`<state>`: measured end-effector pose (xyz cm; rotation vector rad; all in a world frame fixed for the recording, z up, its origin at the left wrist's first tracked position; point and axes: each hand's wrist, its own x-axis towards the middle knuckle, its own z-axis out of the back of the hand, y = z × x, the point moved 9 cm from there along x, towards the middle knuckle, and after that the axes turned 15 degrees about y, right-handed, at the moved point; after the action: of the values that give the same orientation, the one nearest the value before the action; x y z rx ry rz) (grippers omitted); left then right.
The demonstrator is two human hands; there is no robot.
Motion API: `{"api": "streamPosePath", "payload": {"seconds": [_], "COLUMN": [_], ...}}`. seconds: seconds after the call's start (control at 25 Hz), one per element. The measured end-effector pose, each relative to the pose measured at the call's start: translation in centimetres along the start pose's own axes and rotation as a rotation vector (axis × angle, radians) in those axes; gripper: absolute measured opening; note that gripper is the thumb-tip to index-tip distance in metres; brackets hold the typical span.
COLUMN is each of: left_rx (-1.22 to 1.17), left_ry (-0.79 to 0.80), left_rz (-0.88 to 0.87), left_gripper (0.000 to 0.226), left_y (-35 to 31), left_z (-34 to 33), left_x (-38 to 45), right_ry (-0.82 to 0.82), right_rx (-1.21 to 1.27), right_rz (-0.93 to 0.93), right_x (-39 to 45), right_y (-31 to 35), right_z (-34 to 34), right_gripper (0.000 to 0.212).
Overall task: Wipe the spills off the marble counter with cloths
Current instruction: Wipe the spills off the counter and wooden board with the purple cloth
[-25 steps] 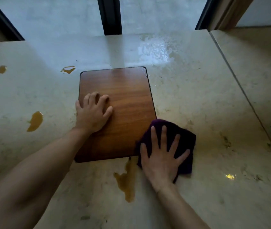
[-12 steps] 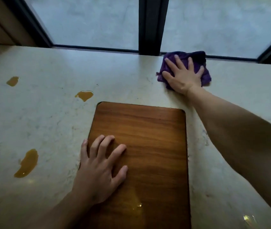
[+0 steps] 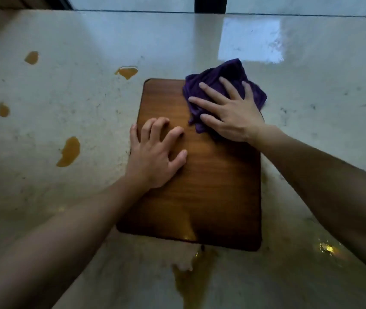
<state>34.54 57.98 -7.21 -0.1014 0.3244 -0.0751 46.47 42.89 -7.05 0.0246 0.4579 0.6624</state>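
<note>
A purple cloth (image 3: 229, 76) lies bunched over the far right corner of a wooden board (image 3: 217, 179) on the pale marble counter (image 3: 77, 97). My right hand (image 3: 229, 110) presses flat on the cloth with fingers spread. My left hand (image 3: 155, 152) rests on the board's left side, fingers slightly bent. Several amber spills dot the counter: one by the board's far left corner (image 3: 126, 72), one at mid left (image 3: 69, 152), two small ones farther left (image 3: 31, 57) (image 3: 3, 109), and a long one below the board's near edge (image 3: 194, 282).
Dark window frames (image 3: 210, 4) run along the counter's far edge. A bright wet sheen (image 3: 251, 41) covers the counter at the far right. A small glinting wet spot (image 3: 327, 249) sits near the board's near right corner.
My right hand has pulled the cloth back from the far edge by the window onto the board's far right corner. My left hand stays on the board.
</note>
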Motion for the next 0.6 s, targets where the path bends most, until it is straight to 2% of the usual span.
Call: {"api": "streamPosePath", "payload": {"seconds": [0.16, 0.24, 0.32, 0.48, 0.6], "left_rx": [-0.062, -0.187, -0.351, -0.333, -0.377], "left_ry": [-0.057, -0.092, -0.064, 0.028, 0.058], "left_rz": [-0.059, -0.075, -0.05, -0.037, -0.056], "left_gripper": [0.054, 0.052, 0.05, 0.055, 0.055], "left_y": [-0.3, -0.1, 1.8, 7.3, 9.1], "left_z": [0.3, 1.4, 1.6, -0.9, -1.7], "left_x": [-1.3, -2.6, -5.4, -12.8, -15.0], "right_ry": [-0.038, -0.077, -0.047, -0.154, -0.199], "right_rx": [-0.014, 0.004, 0.101, 0.254, 0.434], "right_rz": [-0.041, -0.128, -0.222, -0.5, -0.809], "right_x": [-10.6, -15.8, -20.9, -32.5, -35.7], "right_y": [7.2, 9.9, 12.9, 21.0, 27.2], "right_z": [-6.2, -8.7, -11.9, -17.7, -21.1], "right_gripper": [0.05, 0.049, 0.048, 0.048, 0.05]}}
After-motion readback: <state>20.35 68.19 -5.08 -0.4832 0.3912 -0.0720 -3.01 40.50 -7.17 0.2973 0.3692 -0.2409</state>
